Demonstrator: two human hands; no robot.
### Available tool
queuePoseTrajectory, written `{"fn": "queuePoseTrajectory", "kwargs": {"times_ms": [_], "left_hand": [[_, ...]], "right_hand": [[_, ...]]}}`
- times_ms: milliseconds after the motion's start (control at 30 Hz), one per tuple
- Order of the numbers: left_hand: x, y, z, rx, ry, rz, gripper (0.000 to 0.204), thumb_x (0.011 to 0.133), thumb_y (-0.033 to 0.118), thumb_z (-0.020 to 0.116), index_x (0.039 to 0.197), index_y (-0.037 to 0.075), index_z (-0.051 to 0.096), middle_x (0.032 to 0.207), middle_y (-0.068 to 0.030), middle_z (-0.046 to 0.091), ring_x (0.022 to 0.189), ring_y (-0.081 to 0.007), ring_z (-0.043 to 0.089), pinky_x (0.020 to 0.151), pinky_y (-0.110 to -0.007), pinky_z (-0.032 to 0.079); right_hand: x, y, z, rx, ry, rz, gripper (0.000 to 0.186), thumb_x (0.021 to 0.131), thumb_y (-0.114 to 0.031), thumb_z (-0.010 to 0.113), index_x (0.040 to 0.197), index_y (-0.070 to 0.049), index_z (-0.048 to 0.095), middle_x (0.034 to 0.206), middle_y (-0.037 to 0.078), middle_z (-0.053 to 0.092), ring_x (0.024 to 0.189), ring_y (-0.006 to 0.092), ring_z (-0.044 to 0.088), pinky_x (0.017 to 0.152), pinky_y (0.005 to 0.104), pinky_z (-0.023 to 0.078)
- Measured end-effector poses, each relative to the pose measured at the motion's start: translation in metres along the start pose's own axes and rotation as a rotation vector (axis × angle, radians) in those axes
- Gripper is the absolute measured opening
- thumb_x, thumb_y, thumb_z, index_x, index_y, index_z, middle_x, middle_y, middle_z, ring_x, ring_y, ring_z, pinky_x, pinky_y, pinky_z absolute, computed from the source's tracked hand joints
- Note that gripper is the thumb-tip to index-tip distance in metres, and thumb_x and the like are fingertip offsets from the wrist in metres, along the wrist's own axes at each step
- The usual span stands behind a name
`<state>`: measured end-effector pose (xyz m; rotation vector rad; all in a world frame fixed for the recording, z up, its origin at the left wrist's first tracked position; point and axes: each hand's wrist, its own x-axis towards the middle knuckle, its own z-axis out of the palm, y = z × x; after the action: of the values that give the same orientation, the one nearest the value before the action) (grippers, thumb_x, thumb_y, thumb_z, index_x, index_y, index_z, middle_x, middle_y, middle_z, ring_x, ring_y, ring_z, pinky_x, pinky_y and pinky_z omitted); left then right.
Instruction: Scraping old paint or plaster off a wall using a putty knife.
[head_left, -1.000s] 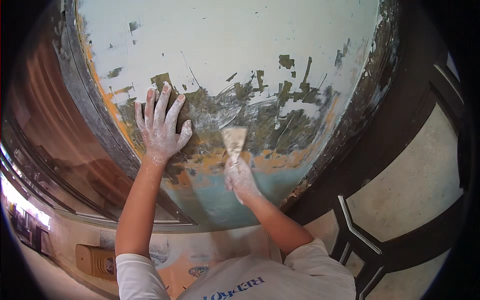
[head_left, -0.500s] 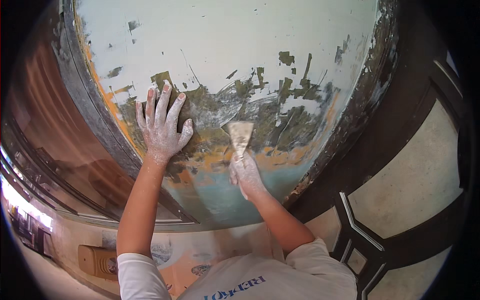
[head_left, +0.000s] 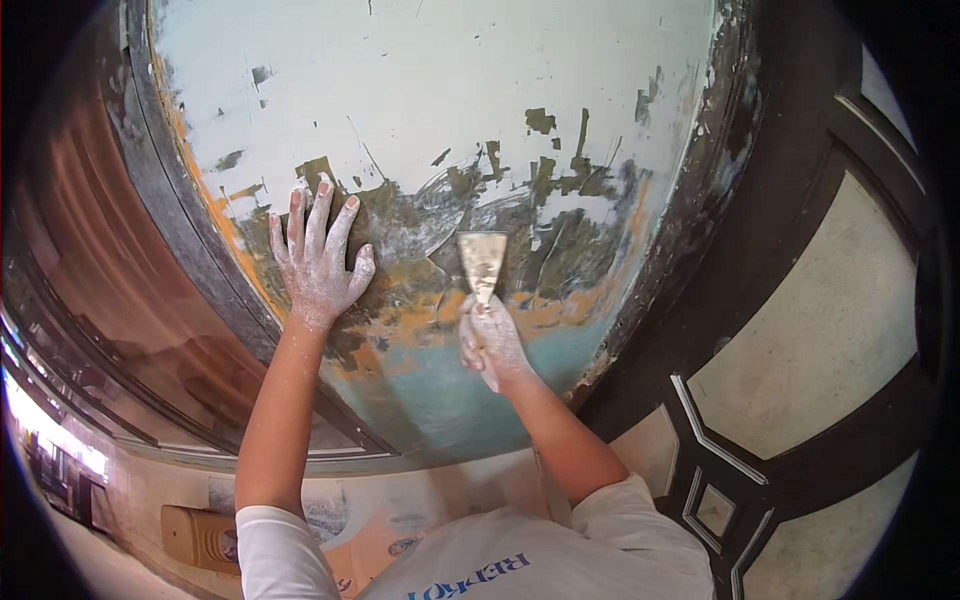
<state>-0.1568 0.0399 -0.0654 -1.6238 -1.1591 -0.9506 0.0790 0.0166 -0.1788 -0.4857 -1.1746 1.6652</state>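
Head view: my right grip grasps the putty knife, at 3 o'clock from my left grip, which is spread against the patchy wall. Uneven wrist pressure could tilt the putty knife, gouging the wall.

Blue capital lettering across the white shirt front.

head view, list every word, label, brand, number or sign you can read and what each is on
White shirt: blue lettering across the front; I won't copy out its wording.
Dark mark beside the shirt: too small to tell whether it is print.
Scraper: no text I can make out.
Wall: patches and scratches, no readable text.
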Motion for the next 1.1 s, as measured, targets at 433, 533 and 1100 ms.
{"fn": "queuePoseTrajectory", "kwargs": {"times_ms": [433,533,1100], "left_hand": [[0.109,0.009,-0.019,0.171,0.017,0.017,0.066,0.08,0.051,0.061,0.14,0.034,0.042,0.154,-0.0061,0.023,0.142,-0.0361,0.017,0.104,-0.07,0.014],[0.126,0.0,-0.015,0.178,0.149,-0.017,0.064,0.082,0.052,0.056,0.141,0.035,0.04,0.155,-0.0054,0.023,0.141,-0.0359,0.02,0.104,-0.069,0.017],[0.122,0.008,-0.016,0.14,0.108,-0.045,0.063,0.082,0.044,0.058,0.141,0.033,0.041,0.154,-0.0061,0.025,0.142,-0.0351,0.019,0.107,-0.064,0.016]], "right_hand": [[-0.014,-0.032,0.001,-0.076,-0.001,-0.168,0.034,0.1,-0.026,0.041,0.127,-0.006,0.043,0.076,0.006,0.053,0.047,0.012,0.048,0.043,0.0242,0.039],[-0.022,0.005,-0.017,-0.071,0.047,-0.133,0.035,0.101,-0.032,0.038,0.122,-0.005,0.044,0.069,0.005,0.052,0.046,0.0115,0.048,0.042,0.0235,0.038],[0.01,0.097,-0.002,-0.39,0.215,-0.315,0.024,0.096,-0.029,0.049,0.1,-0.005,0.051,0.066,0.004,0.048,0.052,0.0135,0.047,0.045,0.0275,0.04]]}}
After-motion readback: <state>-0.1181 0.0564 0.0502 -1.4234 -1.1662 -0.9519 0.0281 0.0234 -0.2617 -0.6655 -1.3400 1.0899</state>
